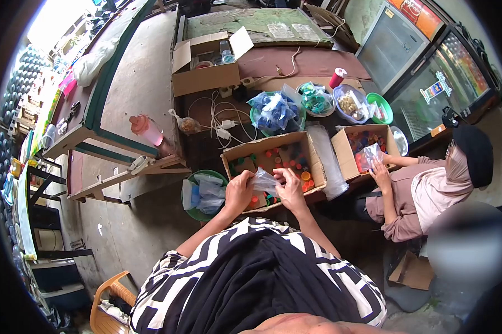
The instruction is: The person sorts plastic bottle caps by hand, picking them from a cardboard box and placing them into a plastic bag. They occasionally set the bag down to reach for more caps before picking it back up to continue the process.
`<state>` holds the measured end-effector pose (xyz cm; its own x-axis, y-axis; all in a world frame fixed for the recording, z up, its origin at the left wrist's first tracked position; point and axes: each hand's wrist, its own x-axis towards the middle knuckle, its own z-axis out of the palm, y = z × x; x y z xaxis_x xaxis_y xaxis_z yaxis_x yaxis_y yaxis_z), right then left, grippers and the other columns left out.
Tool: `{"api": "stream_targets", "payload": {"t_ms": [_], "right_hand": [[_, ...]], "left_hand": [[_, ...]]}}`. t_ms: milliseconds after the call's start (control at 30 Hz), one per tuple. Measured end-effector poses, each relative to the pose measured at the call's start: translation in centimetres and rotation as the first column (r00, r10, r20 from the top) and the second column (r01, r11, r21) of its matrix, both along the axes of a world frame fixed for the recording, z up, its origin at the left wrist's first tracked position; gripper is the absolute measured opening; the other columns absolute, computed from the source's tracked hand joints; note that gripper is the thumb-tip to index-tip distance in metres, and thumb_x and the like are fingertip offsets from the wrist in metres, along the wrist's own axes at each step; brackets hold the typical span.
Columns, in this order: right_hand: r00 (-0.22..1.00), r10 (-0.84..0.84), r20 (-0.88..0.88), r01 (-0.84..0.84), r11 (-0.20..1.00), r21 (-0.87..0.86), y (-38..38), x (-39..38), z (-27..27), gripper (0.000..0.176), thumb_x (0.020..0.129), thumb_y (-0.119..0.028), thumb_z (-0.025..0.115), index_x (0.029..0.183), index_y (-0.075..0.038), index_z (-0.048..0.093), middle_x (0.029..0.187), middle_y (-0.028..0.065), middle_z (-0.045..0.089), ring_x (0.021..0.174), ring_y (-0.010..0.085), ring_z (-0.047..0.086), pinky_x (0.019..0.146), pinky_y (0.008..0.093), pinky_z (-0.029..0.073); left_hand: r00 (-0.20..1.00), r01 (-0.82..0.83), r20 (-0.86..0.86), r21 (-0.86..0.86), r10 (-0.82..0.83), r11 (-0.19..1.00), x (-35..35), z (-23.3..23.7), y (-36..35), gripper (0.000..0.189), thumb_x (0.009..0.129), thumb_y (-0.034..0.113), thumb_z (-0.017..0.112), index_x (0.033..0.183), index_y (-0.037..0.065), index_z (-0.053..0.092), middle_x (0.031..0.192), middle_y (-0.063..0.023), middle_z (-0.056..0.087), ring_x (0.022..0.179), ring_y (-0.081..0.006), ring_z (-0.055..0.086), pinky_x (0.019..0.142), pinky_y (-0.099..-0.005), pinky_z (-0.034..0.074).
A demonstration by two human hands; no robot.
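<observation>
A clear plastic bag (266, 180) is stretched between my two hands, over the near side of a cardboard box (241, 154). My left hand (241, 189) pinches the bag's left side, its fingers closed. On the other side my right hand (289, 184) grips the bag between thumb and fingers. Inside the box lie many small round plastic caps in orange, red, green and dark colours, among them a larger orange cap (305, 176). Whether the bag holds anything is too small to tell.
To my left is a green basin (201, 212) of clear bags. Flat plastic sheeting (324, 158) lies right of the box. At the right, a co-worker (412, 195) handles a bag over another cardboard box (345, 153). A basin of blue pieces (277, 113) and a pink bottle (146, 129) stand farther back.
</observation>
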<state>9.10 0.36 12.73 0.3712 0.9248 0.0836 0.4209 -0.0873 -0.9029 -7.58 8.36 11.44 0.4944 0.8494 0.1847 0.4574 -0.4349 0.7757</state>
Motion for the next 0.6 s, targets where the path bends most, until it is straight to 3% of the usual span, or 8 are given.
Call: {"api": "stream_targets", "payload": {"t_ms": [133, 200, 367, 467, 500, 567, 600], "right_hand": [[0.997, -0.065, 0.040, 0.066, 0.998, -0.010, 0.0, -0.8, 0.3, 0.030, 0.074, 0.008, 0.058, 0.103, 0.000, 0.057, 0.093, 0.0109, 0.058, 0.078, 0.0193, 0.063, 0.072, 0.0325, 0.053], [0.994, -0.094, 0.053, 0.095, 0.995, -0.019, 0.1, -0.8, -0.1, 0.027, 0.074, 0.008, 0.059, 0.099, 0.000, 0.056, 0.091, 0.0101, 0.057, 0.076, 0.0191, 0.062, 0.071, 0.0320, 0.053], [0.989, -0.086, 0.121, 0.089, 0.996, -0.021, -0.5, -1.7, -0.2, 0.017, 0.071, 0.011, 0.058, 0.082, -0.001, 0.053, 0.088, 0.0090, 0.054, 0.075, 0.0201, 0.059, 0.067, 0.0321, 0.050], [0.982, -0.018, 0.189, 0.025, 0.999, -0.035, -0.6, -2.2, 0.2, 0.014, 0.070, 0.013, 0.054, 0.077, 0.000, 0.057, 0.090, 0.0100, 0.054, 0.076, 0.0220, 0.060, 0.069, 0.0320, 0.050], [0.972, 0.018, 0.235, -0.011, 1.000, -0.029, -0.6, -2.3, 0.4, 0.016, 0.071, 0.012, 0.053, 0.081, 0.000, 0.060, 0.090, 0.0109, 0.054, 0.079, 0.0240, 0.061, 0.072, 0.0333, 0.051], [0.940, 0.075, 0.333, -0.060, 0.997, -0.056, -0.4, -1.9, 0.7, 0.028, 0.073, 0.010, 0.053, 0.094, -0.002, 0.067, 0.096, 0.0135, 0.055, 0.088, 0.0291, 0.062, 0.077, 0.0370, 0.051], [0.939, 0.081, 0.333, -0.065, 0.996, -0.057, -0.1, -1.6, 0.7, 0.028, 0.073, 0.010, 0.053, 0.094, -0.002, 0.067, 0.096, 0.0135, 0.055, 0.088, 0.0291, 0.062, 0.077, 0.0370, 0.051]], "left_hand": [[0.987, -0.025, 0.154, -0.099, 0.041, 0.995, -0.4, 0.5, 0.2, 0.019, 0.075, -0.006, 0.059, 0.090, 0.004, 0.055, 0.095, -0.0146, 0.061, 0.080, -0.0308, 0.064, 0.064, -0.0360, 0.049], [0.975, 0.075, 0.210, -0.017, -0.069, 0.997, -0.6, 0.3, 0.3, 0.018, 0.073, -0.010, 0.057, 0.084, 0.003, 0.052, 0.100, -0.0121, 0.056, 0.082, -0.0295, 0.062, 0.065, -0.0337, 0.048], [0.975, 0.189, 0.094, 0.122, -0.201, 0.974, -0.7, -0.1, 0.5, 0.014, 0.067, -0.009, 0.057, 0.072, 0.004, 0.059, 0.101, -0.0057, 0.061, 0.089, -0.0283, 0.063, 0.072, -0.0359, 0.050], [0.987, 0.161, -0.021, 0.203, -0.160, 0.966, -0.3, 0.0, 0.8, 0.025, 0.068, -0.003, 0.062, 0.087, 0.011, 0.071, 0.111, -0.0021, 0.062, 0.091, -0.0250, 0.062, 0.076, -0.0350, 0.052], [0.987, 0.158, -0.018, 0.200, -0.158, 0.967, -0.2, -0.3, 0.9, 0.025, 0.068, -0.003, 0.062, 0.087, 0.011, 0.071, 0.111, -0.0021, 0.062, 0.091, -0.0250, 0.062, 0.076, -0.0350, 0.052], [0.979, 0.205, -0.064, 0.201, -0.196, 0.958, 0.0, -1.1, 1.0, 0.040, 0.070, -0.002, 0.062, 0.106, 0.012, 0.069, 0.117, -0.0038, 0.062, 0.093, -0.0270, 0.063, 0.077, -0.0364, 0.053], [0.980, 0.200, -0.063, 0.200, -0.191, 0.959, 0.3, -0.4, 0.7, 0.040, 0.070, -0.002, 0.062, 0.106, 0.012, 0.069, 0.117, -0.0038, 0.062, 0.093, -0.0270, 0.063, 0.077, -0.0364, 0.053]]}}
